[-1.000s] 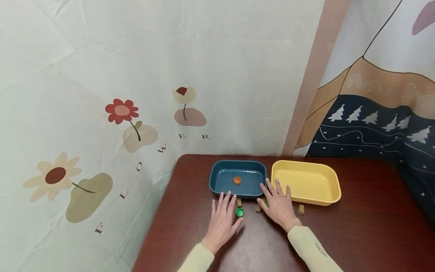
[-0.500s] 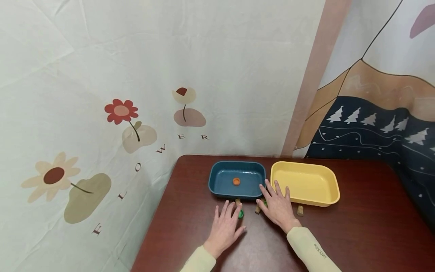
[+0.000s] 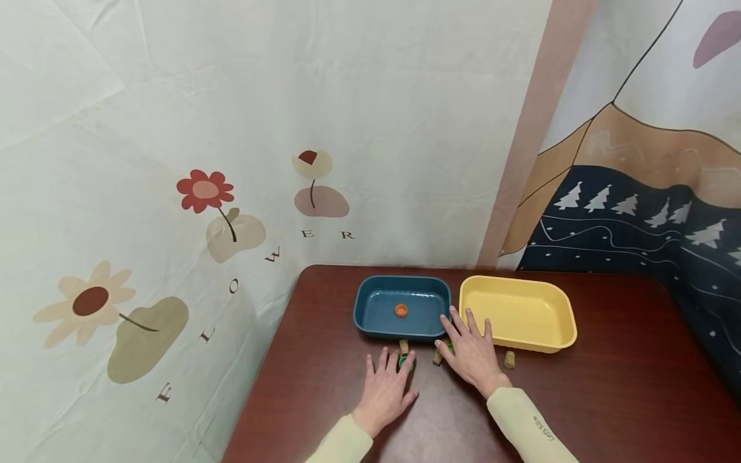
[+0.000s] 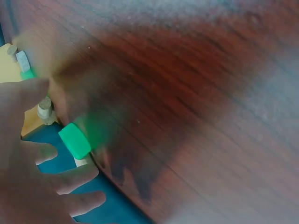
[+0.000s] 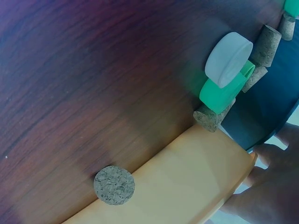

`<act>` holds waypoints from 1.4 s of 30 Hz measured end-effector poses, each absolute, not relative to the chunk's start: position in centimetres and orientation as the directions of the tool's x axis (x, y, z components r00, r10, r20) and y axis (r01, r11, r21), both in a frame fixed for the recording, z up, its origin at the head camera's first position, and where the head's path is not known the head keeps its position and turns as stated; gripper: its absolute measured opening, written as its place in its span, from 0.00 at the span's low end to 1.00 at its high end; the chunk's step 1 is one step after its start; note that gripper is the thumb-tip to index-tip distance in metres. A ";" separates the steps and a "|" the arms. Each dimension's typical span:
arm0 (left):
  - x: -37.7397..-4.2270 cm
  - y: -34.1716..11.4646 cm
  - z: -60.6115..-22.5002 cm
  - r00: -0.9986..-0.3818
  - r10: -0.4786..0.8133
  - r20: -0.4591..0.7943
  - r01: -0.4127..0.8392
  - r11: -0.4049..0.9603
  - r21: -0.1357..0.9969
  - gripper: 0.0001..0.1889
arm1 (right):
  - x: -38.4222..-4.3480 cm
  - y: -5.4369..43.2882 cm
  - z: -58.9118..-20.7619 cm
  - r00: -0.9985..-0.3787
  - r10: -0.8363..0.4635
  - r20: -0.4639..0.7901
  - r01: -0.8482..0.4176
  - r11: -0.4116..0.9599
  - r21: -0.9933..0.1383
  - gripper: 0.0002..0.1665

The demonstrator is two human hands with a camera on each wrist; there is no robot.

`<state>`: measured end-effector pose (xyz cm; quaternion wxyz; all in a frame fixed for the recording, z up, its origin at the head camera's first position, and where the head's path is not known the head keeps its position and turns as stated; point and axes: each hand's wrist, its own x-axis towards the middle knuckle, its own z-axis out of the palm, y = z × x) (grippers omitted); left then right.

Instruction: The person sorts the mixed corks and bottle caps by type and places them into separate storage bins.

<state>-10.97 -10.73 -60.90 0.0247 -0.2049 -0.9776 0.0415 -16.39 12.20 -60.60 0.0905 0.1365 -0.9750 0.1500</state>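
My left hand hovers palm down with spread fingers before the blue tray. Its index fingertip overlaps a green bottle cap in the head view; in the left wrist view that green cap lies between thumb and fingers, not enclosed. Just behind the cap is a cork. My right hand is spread over the gap between the trays, fingertips near their rims. Under it, the right wrist view has a white cap, a second green cap and several corks, partly hidden from the head camera.
The blue tray holds an orange cap. To its right sits the yellow tray, with a lone cork at its front edge. A printed cloth hangs behind the brown table.
My left hand has drawn back slightly toward me and right, its index fingertip now over the green cap. The right hand stays nearly still. The head view has shifted slightly.
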 end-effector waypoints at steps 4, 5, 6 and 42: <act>-11.3 -10.6 -61.1 -0.904 0.423 0.066 0.415 0.903 -0.116 0.36 | -16.4 12.2 -60.6 -0.945 -0.238 0.224 -0.293 0.920 -0.261 0.37; -11.4 -10.6 -61.1 -0.898 0.432 0.082 0.421 0.898 -0.126 0.34 | -16.4 12.2 -60.6 -0.946 -0.237 0.221 -0.292 0.919 -0.263 0.37; -11.5 -10.6 -61.2 -0.892 0.441 0.102 0.426 0.894 -0.137 0.33 | -16.4 12.2 -60.5 -0.946 -0.237 0.219 -0.292 0.919 -0.264 0.37; -11.4 -11.3 -58.5 -0.782 0.485 0.391 0.481 0.869 -0.116 0.23 | -16.2 12.1 -60.5 -0.938 -0.232 0.258 -0.302 0.911 -0.279 0.37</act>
